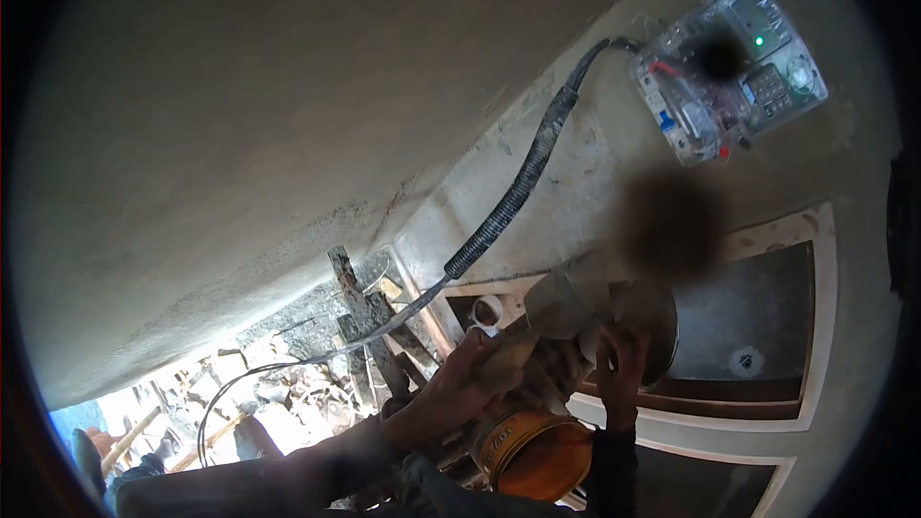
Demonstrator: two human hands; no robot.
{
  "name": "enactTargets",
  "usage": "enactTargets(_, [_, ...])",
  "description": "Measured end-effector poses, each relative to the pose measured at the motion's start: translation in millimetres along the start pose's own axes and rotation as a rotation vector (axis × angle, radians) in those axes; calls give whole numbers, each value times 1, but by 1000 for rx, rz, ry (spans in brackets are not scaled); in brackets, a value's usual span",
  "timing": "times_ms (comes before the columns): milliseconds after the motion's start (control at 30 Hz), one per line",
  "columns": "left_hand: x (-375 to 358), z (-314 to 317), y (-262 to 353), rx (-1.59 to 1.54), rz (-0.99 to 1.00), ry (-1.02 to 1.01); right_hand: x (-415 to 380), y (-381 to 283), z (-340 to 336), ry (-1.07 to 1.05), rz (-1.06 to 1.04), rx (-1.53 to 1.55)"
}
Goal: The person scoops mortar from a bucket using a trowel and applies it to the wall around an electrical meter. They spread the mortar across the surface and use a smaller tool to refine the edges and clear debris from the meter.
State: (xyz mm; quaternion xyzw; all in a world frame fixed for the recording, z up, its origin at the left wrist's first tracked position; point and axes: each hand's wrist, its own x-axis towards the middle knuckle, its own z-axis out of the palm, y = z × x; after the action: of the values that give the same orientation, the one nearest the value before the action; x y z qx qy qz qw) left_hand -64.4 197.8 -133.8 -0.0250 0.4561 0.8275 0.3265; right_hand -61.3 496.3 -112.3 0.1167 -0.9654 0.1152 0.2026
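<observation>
My left hand reaches in from the lower left, its fingers wrapped around a pale brown, block-like thing. Just beyond that lies a grey, flat, round-edged piece, overlapping it in this view. To the right, my right hand points upward with bent fingers right at the edge of a dark, rounded grey thing; I cannot tell whether it grips it. Below both hands stands a yellow bucket, tilted in view, its inside orange-brown. Dark sleeves cover both forearms.
A clear-cased electricity meter with a green light hangs on the wall at upper right. From it a black corrugated conduit runs down left. A white-edged window frame is at right; wooden planks and bright rubble lie below.
</observation>
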Motion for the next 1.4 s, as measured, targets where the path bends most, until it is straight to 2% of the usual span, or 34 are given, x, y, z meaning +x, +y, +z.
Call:
enactTargets(67, [1, -3, -5, 10, -42, -35, -10, -2, -6, -31, 80, 48])
enactTargets(200, [-1, -4, 2, 11, -53, -52, -32, 9, -18, -4, 72, 72])
enactTargets(300, [-4, -4, 10, -70, -110, -35, -43, 19, -38, -29, 70, -29])
enactTargets(367, [-3, -9, 6, -147, -54, -51, -53, 30, -45, -14, -26, -161])
enactTargets(400, [-7, -6, 12, -131, -15, -22, -55, 27, -45, 25, 98, -45])
enactTargets(433, [-9, -7, 19, -35, -112, -10, -60, 19, -48, 94, 243, 66])
enactTargets(467, [-11, -5, 22, -59, -81, -22, -63, 20, -45, 158, 379, 265])
enactTargets(500, [-10, -4, 25, -80, -37, -32, -59, 13, -48, 154, 522, 303])
enactTargets(533, [-11, 1, 30, 1, 15, -39, -44, 2, -52, 121, 640, 624])
enactTargets(600, [-12, 2, 29, 55, -19, -68, -38, 9, -38, 41, 801, 871])
enactTargets(633, [-10, 4, 30, 89, -20, -79, -29, 8, -31, 61, 815, 870])
enactTargets(700, [-10, 6, 24, 71, 0, -88, -12, 0, -17, 12, 791, 1159])
enactTargets(733, [-12, 8, 28, 67, 13, -82, -16, 5, -14, 21, 791, 1160])
enactTargets(800, [-15, 9, 36, 63, 39, -70, -22, 20, -4, -27, 803, 1420])
enactTargets(933, [-21, 3, 44, 41, 52, -57, -47, 29, -20, 10, 830, 1207])
enactTargets(1000, [-23, 2, 50, -12, 9, -38, -52, 25, -42, -77, 905, 1101])
enactTargets(1100, [-26, 10, 58, -17, 100, -69, -79, 30, -54, -4, 928, 1086])
enactTargets(1167, [-26, 13, 62, 23, 73, -49, -86, 22, -70, 73, 904, 1099])
enactTargets(1233, [-22, 9, 50, 361, 294, 24, -91, 16, -87, 128, 907, 874])
enactTargets(1267, [-22, 14, 50, 448, 279, 140, -91, 9, -92, 208, 849, 822])
enactTargets(1300, [-22, 22, 53, 407, 266, 167, -94, 1, -98, 277, 805, 762])
enactTargets(1333, [-22, 22, 54, 403, 235, 170, -102, -3, -110, 286, 877, 749])
enactTargets(1400, [-24, 24, 55, 403, 156, 199, -120, -13, -135, 70, 962, 788])
